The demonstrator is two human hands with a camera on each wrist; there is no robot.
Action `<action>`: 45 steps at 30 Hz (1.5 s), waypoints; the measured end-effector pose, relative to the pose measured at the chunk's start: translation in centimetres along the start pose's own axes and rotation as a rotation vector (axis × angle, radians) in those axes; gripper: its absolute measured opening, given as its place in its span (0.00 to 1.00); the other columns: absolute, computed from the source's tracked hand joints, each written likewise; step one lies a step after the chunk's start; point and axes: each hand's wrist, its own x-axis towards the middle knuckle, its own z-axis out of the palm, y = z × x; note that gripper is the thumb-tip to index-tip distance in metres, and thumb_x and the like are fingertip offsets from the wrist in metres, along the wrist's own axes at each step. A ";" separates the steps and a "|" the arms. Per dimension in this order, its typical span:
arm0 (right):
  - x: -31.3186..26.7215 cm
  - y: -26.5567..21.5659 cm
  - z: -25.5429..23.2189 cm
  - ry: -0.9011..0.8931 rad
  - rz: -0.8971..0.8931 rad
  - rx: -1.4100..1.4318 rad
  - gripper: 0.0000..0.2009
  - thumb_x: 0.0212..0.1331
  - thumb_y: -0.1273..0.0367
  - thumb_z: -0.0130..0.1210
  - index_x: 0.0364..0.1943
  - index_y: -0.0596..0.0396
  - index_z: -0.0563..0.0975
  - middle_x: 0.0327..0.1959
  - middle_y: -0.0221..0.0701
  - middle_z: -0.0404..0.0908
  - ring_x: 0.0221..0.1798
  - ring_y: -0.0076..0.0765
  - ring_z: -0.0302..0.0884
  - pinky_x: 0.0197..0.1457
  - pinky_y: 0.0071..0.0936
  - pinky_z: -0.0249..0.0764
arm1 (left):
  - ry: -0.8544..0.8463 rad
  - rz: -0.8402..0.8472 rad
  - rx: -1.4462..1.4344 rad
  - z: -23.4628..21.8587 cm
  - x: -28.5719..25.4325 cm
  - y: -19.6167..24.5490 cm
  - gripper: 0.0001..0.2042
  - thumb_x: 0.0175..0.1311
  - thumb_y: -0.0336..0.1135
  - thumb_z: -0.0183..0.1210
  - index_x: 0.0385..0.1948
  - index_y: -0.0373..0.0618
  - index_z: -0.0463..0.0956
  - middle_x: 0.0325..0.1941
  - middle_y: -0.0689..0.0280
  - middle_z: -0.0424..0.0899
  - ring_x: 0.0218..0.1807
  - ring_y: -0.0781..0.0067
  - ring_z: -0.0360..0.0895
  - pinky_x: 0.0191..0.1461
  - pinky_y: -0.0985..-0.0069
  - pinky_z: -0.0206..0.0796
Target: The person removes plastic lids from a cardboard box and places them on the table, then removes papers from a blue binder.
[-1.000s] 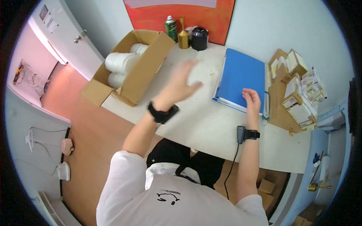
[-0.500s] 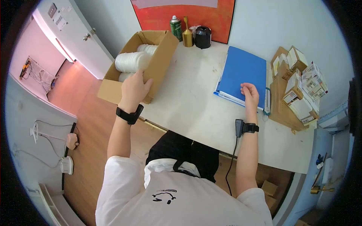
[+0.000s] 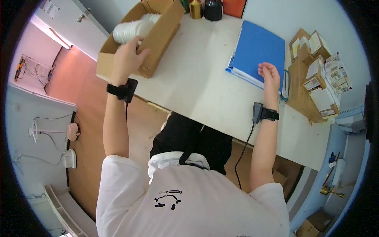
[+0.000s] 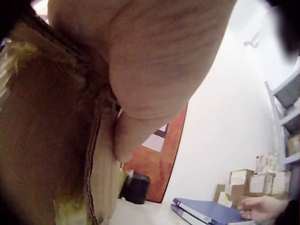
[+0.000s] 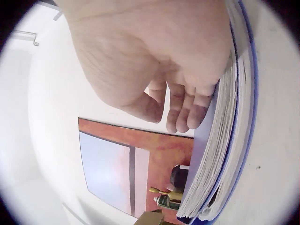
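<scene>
My left hand (image 3: 127, 61) is at the near end of an open cardboard box (image 3: 166, 33), at the left of the table. It grips the box's side wall, thumb outside and fingers over the edge; the fingertips are partly hidden inside. White ribbed rolls (image 3: 132, 31) lie in the box, just beyond the fingers. The left wrist view shows the thumb lying along the cardboard wall (image 4: 105, 159). My right hand (image 3: 270, 79), fingers loosely bent and holding nothing, is at the near right corner of a thick blue binder (image 3: 256, 47). Sheets of paper (image 5: 218, 140) show between its covers.
A black container (image 3: 213, 10) and a gold object (image 3: 195, 9) stand at the back by an orange picture (image 3: 233, 8). Small boxes (image 3: 320, 94) sit on a larger carton at the right. A cable (image 3: 245, 146) hangs from the right wrist camera past the table's front edge.
My left hand has come from over the table's middle leftward to the box and now grips its wall. The right hand stays by the binder. The head view has tilted lower.
</scene>
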 end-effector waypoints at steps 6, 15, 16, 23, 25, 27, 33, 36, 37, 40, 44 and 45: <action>-0.1 -0.4 0.7 0.037 0.034 -0.072 0.08 0.69 0.71 0.52 0.45 0.59 0.79 0.44 0.32 0.83 0.44 0.25 0.78 0.51 0.23 0.74 | 0.055 -0.023 0.015 0.4 0.1 0.3 0.21 0.59 0.45 0.66 0.51 0.47 0.77 0.35 0.52 0.86 0.35 0.52 0.84 0.40 0.63 0.73; 0.0 -0.3 1.0 0.087 0.077 -0.122 0.07 0.69 0.73 0.51 0.45 0.58 0.78 0.45 0.33 0.83 0.46 0.25 0.77 0.53 0.24 0.74 | -0.016 -0.050 -0.062 0.8 1.4 0.0 0.14 0.55 0.40 0.65 0.42 0.51 0.78 0.23 0.64 0.83 0.21 0.64 0.79 0.26 0.69 0.68; 0.0 -0.5 1.2 0.088 0.087 -0.147 0.06 0.69 0.73 0.51 0.45 0.58 0.78 0.44 0.33 0.83 0.47 0.25 0.77 0.54 0.24 0.73 | -0.002 -0.048 -0.059 1.0 1.4 -0.1 0.14 0.54 0.40 0.65 0.42 0.51 0.78 0.22 0.65 0.83 0.21 0.64 0.79 0.26 0.69 0.68; 0.1 0.3 -0.8 0.036 0.091 -0.104 0.08 0.70 0.75 0.50 0.47 0.59 0.77 0.47 0.34 0.81 0.48 0.28 0.77 0.57 0.26 0.73 | -0.032 -0.151 -0.048 0.8 1.2 0.7 0.16 0.54 0.37 0.68 0.44 0.49 0.78 0.30 0.60 0.87 0.34 0.63 0.87 0.36 0.73 0.74; -0.1 0.3 -1.3 0.041 0.062 -0.016 0.08 0.70 0.75 0.49 0.49 0.59 0.76 0.49 0.35 0.80 0.48 0.30 0.77 0.57 0.29 0.73 | -0.026 -0.111 -0.055 1.2 1.2 0.6 0.16 0.53 0.33 0.68 0.44 0.46 0.79 0.29 0.59 0.86 0.32 0.66 0.87 0.36 0.74 0.74; -0.3 -0.1 -1.4 0.045 0.061 -0.013 0.08 0.70 0.75 0.50 0.49 0.59 0.76 0.49 0.35 0.80 0.50 0.31 0.76 0.57 0.30 0.72 | -0.020 -0.111 -0.029 1.3 1.0 0.5 0.15 0.51 0.30 0.69 0.42 0.43 0.80 0.29 0.59 0.86 0.31 0.72 0.86 0.36 0.75 0.74; 0.2 -4.5 2.5 0.016 0.263 -0.282 0.08 0.69 0.74 0.47 0.48 0.57 0.75 0.48 0.35 0.79 0.49 0.31 0.76 0.57 0.30 0.71 | -0.078 0.108 -0.093 0.5 1.8 -0.3 0.17 0.42 0.26 0.70 0.38 0.38 0.84 0.19 0.67 0.80 0.18 0.69 0.76 0.25 0.75 0.70; 1.5 -7.2 7.2 -0.092 0.304 -0.420 0.09 0.67 0.73 0.48 0.49 0.58 0.74 0.48 0.34 0.79 0.48 0.30 0.76 0.56 0.30 0.72 | -0.167 0.090 -0.222 -0.1 2.1 -0.7 0.17 0.43 0.27 0.70 0.40 0.37 0.83 0.21 0.63 0.82 0.20 0.66 0.78 0.26 0.74 0.72; 1.7 -8.0 8.9 -0.130 0.344 -0.420 0.10 0.67 0.73 0.48 0.49 0.58 0.74 0.49 0.34 0.79 0.48 0.30 0.76 0.56 0.30 0.72 | -0.201 0.077 -0.289 -0.5 2.3 -0.9 0.19 0.43 0.27 0.71 0.41 0.36 0.82 0.22 0.60 0.82 0.21 0.62 0.80 0.25 0.72 0.70; 2.8 -10.1 13.6 -0.188 0.422 -0.424 0.11 0.66 0.73 0.50 0.50 0.58 0.73 0.49 0.34 0.79 0.50 0.30 0.76 0.58 0.30 0.71 | -0.381 0.003 -0.319 -2.5 3.9 -1.2 0.18 0.49 0.27 0.68 0.45 0.39 0.81 0.23 0.63 0.81 0.21 0.66 0.78 0.25 0.72 0.70; 3.0 -12.5 20.5 -0.318 0.443 -0.249 0.18 0.64 0.74 0.53 0.58 0.56 0.69 0.54 0.35 0.77 0.53 0.31 0.75 0.60 0.30 0.71 | -0.451 -0.060 -0.320 -2.9 4.9 -1.2 0.19 0.56 0.30 0.64 0.52 0.43 0.79 0.21 0.64 0.79 0.20 0.66 0.77 0.24 0.70 0.67; 2.9 -13.4 22.7 -0.355 0.445 -0.193 0.21 0.63 0.74 0.54 0.61 0.55 0.67 0.57 0.36 0.75 0.54 0.32 0.75 0.61 0.31 0.71 | -0.444 -0.088 -0.320 -3.0 5.1 -1.0 0.20 0.56 0.30 0.65 0.52 0.45 0.79 0.19 0.63 0.79 0.19 0.64 0.77 0.23 0.69 0.67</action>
